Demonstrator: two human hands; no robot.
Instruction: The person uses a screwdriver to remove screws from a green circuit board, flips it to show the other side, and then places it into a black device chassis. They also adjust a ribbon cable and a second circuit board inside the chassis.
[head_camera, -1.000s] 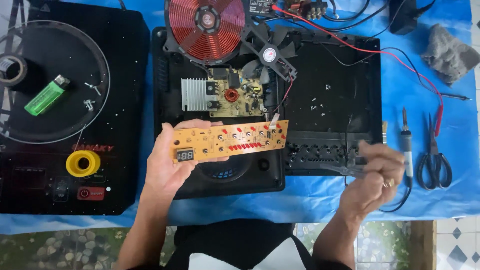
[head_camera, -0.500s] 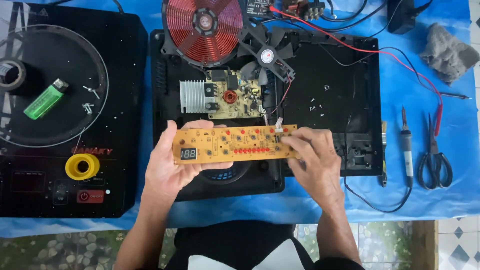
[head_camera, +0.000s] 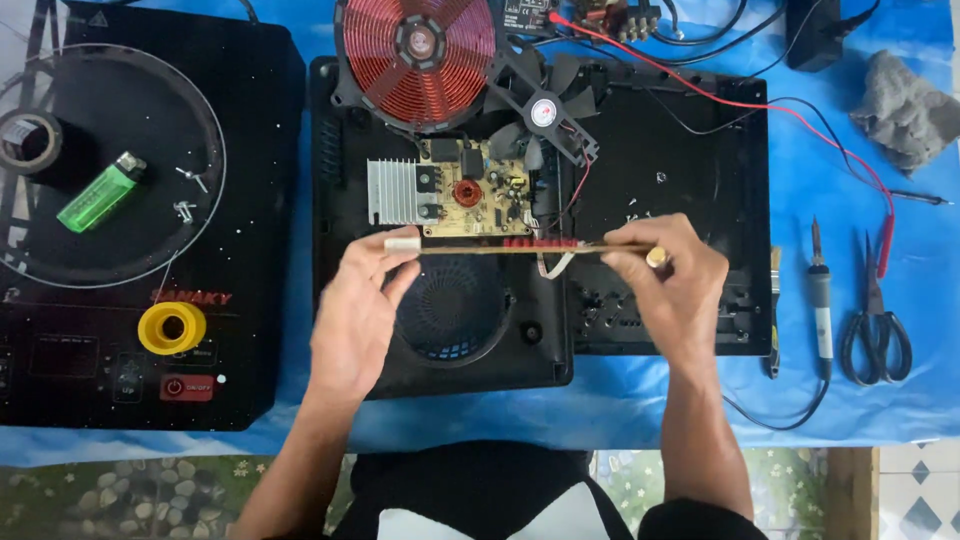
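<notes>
**Desk:** What sits at the centre of the frame?

**Photographer:** A narrow control circuit board (head_camera: 520, 246), held edge-on to the camera above the opened black cooker housing (head_camera: 700, 150). Its long axis runs left to right across the middle of the frame, nearly level, so only a thin yellowish line shows, with a row of small red parts (head_camera: 540, 242) along its top edge and a white block at its left end.

**Desk:** And the hands?

**Photographer:** The left hand (head_camera: 360, 310) comes up from the lower left, fingers curled, thumb and forefinger pinching the white left end of the board. The right hand (head_camera: 675, 290) rises from the lower right, knuckles toward the camera, fingertips closed on the right end. Both forearms angle in from the bottom edge.

**Desk:** Surroundings?

**Photographer:** Just above the board lie a main circuit board (head_camera: 475, 190) with a ribbed heat sink (head_camera: 392, 190), a red copper coil (head_camera: 420, 55) at the top centre, and a black fan (head_camera: 545, 110) beside it. At the left, a glass cooker top (head_camera: 150, 330) carries a green lighter (head_camera: 100, 192), a yellow tape roll (head_camera: 172, 328) and a dark tape roll (head_camera: 28, 140). At the right, on the blue-covered worktop (head_camera: 820, 170), lie a soldering iron (head_camera: 820, 295), scissors (head_camera: 875, 325) and a grey cloth (head_camera: 905, 105).
</notes>
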